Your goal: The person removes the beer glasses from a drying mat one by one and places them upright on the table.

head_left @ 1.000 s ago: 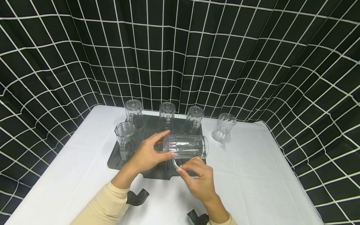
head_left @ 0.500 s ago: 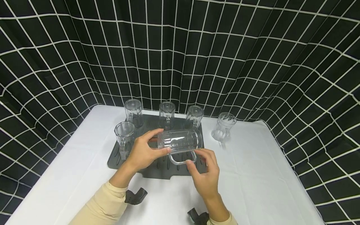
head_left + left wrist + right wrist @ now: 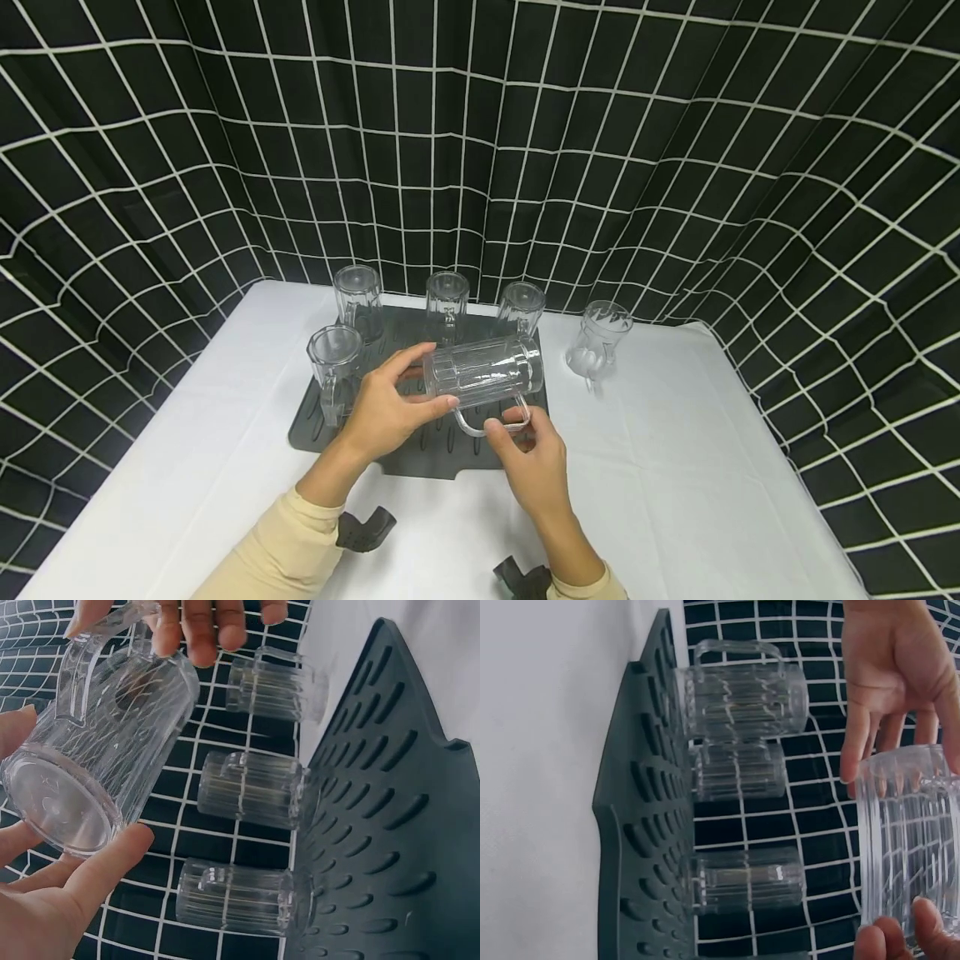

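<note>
Glass mug (image 3: 487, 371) held nearly sideways above dark mat (image 3: 420, 462). Left hand (image 3: 384, 408) grips base end between thumb and fingers; right hand (image 3: 536, 462) pinches handle (image 3: 73, 691). Four more mugs (image 3: 334, 354) stand on mat. Separate mug (image 3: 598, 342) right of mat, on white cloth (image 3: 675, 467). Black curtain (image 3: 412, 175), white-gridded, behind.

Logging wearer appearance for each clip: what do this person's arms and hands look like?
The left sleeve is pale cream, with a black angled piece at its end; the right sleeve matches, with a similar black fitting. The left hand and right hand are bare, no gloves or rings visible.
</note>
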The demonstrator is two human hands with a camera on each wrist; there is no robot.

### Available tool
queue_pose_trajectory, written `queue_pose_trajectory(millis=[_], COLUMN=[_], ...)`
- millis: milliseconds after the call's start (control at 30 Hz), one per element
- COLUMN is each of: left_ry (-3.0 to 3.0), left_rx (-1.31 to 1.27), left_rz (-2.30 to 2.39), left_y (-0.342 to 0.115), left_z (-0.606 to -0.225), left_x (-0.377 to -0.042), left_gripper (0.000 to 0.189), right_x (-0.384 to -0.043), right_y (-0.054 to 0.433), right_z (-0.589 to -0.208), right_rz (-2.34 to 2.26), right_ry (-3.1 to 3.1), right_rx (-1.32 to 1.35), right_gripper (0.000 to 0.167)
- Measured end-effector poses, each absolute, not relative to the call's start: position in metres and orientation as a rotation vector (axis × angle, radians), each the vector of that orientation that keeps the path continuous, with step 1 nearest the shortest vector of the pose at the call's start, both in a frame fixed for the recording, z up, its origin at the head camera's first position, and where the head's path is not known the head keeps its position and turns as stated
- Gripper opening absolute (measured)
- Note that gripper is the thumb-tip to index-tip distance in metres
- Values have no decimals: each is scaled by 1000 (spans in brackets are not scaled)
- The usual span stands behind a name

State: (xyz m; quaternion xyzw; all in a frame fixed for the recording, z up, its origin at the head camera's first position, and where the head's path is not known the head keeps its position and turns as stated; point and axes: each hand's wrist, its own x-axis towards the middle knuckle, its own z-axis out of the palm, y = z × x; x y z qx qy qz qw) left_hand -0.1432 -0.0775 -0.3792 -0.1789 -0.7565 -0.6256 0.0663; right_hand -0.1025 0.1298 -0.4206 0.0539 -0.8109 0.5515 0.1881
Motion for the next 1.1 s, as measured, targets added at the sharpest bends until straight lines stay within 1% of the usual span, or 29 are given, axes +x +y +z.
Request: queue_pose_trajectory(millis=[133,300,400,533,700,800,1100], left_ry=[-2269,-2335,-2376,-2419,-2442,-2439,-2482], left_rx=[-606,-654,-661,-646,-609,-610,-557], left_rz=[-1917,-1831,-1768,-1720,-1699,-1697,-1702], left_y=[-76,-76,-75,-74,-72,-70,-65], left_z=[-380,-384,-386,-389,-394,-398,-406], left_x=[-144,-145,-145,-145,-146,-146,-149], left_gripper=[79,83,82,82,84,84,85], right_x=[-104,-106,-105,-105,-103,-103,-101], right_y=[131,135,137,138,136,135,129], right_z=[-419,-414,-410,-404,-398,-396,-393], right_rz=[1728,1933,1994,2132,2442,2583,2615], right_ry=[-2148,-1957,-1909,-1851,-1660,-1547,-1526], right_rx=[251,457,550,617,710,771,771], right_gripper=[24,25,23,21,20,22,25])
